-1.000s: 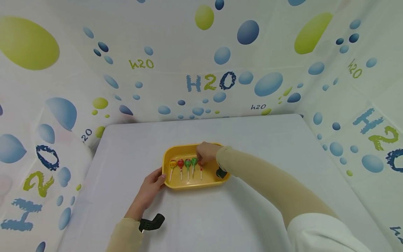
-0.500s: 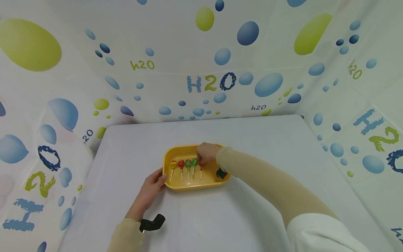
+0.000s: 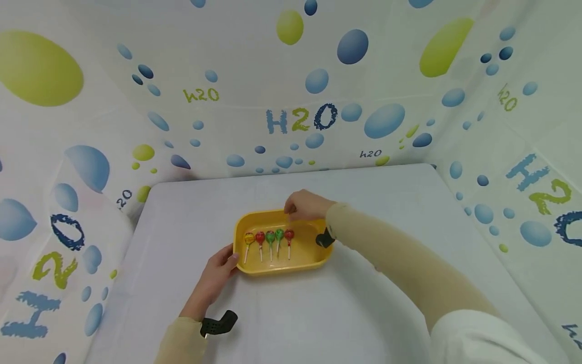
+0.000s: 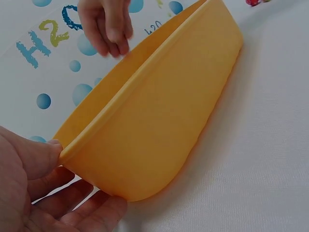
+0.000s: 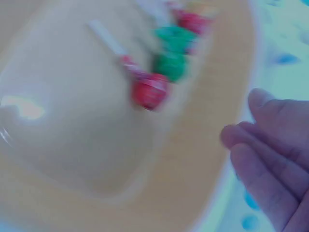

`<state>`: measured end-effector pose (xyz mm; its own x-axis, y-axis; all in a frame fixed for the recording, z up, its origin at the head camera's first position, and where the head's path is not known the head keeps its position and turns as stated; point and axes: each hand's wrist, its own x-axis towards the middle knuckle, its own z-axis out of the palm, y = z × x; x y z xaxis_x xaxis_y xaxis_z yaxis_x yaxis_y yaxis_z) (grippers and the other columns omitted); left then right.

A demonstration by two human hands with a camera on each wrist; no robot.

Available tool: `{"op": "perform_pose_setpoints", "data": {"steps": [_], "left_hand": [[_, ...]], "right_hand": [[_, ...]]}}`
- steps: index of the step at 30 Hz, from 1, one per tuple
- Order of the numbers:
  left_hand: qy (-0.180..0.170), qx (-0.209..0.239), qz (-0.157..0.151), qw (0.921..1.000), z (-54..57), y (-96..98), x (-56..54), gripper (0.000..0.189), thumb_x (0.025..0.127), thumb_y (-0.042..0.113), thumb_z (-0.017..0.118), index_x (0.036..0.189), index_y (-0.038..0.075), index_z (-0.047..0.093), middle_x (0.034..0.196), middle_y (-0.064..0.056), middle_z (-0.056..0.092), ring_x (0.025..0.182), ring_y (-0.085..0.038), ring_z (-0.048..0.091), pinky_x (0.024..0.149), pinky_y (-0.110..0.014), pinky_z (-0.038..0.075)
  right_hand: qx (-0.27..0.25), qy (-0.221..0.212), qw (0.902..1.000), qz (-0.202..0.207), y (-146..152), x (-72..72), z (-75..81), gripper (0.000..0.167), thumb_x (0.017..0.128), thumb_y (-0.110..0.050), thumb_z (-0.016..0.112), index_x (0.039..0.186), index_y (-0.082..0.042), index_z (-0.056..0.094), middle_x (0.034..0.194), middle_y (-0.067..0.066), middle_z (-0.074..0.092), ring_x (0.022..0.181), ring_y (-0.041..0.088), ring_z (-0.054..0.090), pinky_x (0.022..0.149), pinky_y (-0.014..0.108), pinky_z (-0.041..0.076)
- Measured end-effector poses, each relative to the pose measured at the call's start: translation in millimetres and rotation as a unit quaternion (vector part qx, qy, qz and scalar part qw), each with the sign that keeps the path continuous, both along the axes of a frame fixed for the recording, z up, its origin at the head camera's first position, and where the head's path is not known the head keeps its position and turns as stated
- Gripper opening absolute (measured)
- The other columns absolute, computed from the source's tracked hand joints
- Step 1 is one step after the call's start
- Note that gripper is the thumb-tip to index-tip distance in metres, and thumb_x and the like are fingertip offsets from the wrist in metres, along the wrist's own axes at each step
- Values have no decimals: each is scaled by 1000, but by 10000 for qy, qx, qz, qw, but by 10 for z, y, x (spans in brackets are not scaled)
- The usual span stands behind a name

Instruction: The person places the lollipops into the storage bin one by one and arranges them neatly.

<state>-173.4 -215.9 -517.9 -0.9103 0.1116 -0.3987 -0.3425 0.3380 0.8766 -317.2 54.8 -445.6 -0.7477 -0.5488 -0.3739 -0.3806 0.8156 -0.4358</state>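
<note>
A yellow tray (image 3: 310, 248) sits on the white table with several wrapped lollipops in a row inside it. From left to right they are a yellow lollipop (image 3: 249, 237), a red one, two green ones and another red lollipop (image 3: 289, 234), sticks toward me. My left hand (image 3: 219, 268) grips the tray's left end, thumb on the rim and fingers underneath against the outer wall. Over the tray's far rim hovers my right hand (image 3: 306, 205), holding nothing. In the right wrist view its fingers (image 5: 260, 179) are apart from the nearest red lollipop (image 5: 150, 92).
White cloth covers the table (image 3: 373, 212) around the tray. A white curtain (image 3: 245, 50) printed with blue and green drops hangs behind and at both sides. A small red object (image 4: 252, 2) shows at the left wrist view's top edge.
My right hand has let go of the rightmost red lollipop and risen up and away, toward the tray's far rim. The left hand stays on the tray.
</note>
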Motion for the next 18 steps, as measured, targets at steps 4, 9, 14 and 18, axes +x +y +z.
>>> {"op": "perform_pose_setpoints", "data": {"steps": [4,9,14,18], "left_hand": [[-13,-18,-89,10000,-21,42,-18,56,111,21,42,161,2,25,164,-22,33,141,-36,49,115,-47,44],[2,-90,-204,9998,-20,31,-33,58,111,23,42,162,2,23,164,-22,33,141,-37,48,114,-47,44],[-64,-110,-244,9996,-12,-6,-34,59,112,23,41,162,2,19,165,-23,30,144,-38,46,114,-46,44],[-121,-109,-316,9994,-3,22,-57,60,112,23,40,163,1,17,166,-24,27,145,-39,43,114,-46,42]], "right_hand": [[-905,378,9935,-583,555,84,276,28,100,-17,67,126,-7,72,121,9,74,108,23,68,100,36,59],[-1269,958,9787,-1297,1452,234,360,29,100,-14,66,127,-5,71,125,15,73,111,29,69,100,45,59],[-822,865,9792,-1640,2126,526,140,31,100,-10,64,130,-4,69,130,19,70,119,36,67,103,52,56],[-382,497,9860,-1545,2438,852,-171,31,100,-9,63,130,-3,69,129,19,71,120,37,66,103,52,55]]}}
